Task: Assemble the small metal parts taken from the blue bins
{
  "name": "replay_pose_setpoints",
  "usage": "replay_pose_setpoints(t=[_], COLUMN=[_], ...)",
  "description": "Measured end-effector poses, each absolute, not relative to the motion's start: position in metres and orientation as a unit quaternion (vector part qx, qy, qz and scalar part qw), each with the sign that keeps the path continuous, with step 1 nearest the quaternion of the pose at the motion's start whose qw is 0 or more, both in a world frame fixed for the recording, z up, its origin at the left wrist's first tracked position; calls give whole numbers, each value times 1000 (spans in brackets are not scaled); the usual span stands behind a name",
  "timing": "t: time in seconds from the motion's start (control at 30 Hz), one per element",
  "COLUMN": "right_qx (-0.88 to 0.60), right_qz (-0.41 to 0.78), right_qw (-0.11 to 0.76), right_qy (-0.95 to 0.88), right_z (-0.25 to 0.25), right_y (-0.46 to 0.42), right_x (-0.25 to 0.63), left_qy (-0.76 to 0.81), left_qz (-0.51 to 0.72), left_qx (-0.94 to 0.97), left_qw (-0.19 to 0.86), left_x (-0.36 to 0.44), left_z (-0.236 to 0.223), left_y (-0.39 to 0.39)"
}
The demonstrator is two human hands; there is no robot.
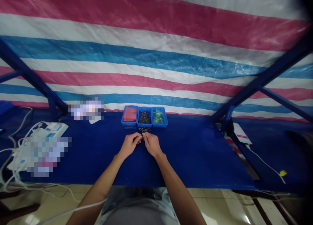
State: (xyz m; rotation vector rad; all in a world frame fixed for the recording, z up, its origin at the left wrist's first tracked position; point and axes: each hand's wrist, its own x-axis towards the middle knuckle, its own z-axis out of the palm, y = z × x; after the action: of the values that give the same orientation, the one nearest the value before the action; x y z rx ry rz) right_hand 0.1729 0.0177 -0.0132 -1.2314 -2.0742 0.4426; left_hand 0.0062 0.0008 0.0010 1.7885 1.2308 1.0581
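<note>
My left hand and my right hand meet over the blue table, fingertips pinched close together. Whatever lies between the fingers is too small to make out. Just beyond them is a little pile of dark, thin screw-like pieces. Behind the pile stand three blue bins side by side. Red flat pieces fill the left bin. The middle bin holds many more dark screw-like pieces. Green and clear small pieces are in the right bin.
White power strips with tangled cables lie at the left. Blue metal frame bars slant up on both sides before a striped sheet. A white device with a cable rests at the right. One white cable crosses my left forearm.
</note>
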Motion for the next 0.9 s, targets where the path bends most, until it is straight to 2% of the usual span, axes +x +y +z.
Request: replay_pose_setpoints(t=[0.33, 0.77, 0.9], right_qx=[-413, -474, -490], right_qz=[262, 205, 222], right_qw=[433, 376, 375], right_qy=[-758, -769, -755], right_z=[-5, -11, -10], right_y=[16, 18, 18], right_x=[176, 175, 177], left_qy=[503, 495, 492], left_qz=[416, 420, 425], left_qx=[672, 673, 667], left_qw=[351, 354, 364], left_x=[4, 6, 5], left_z=[4, 1, 0], left_y=[1, 0, 0])
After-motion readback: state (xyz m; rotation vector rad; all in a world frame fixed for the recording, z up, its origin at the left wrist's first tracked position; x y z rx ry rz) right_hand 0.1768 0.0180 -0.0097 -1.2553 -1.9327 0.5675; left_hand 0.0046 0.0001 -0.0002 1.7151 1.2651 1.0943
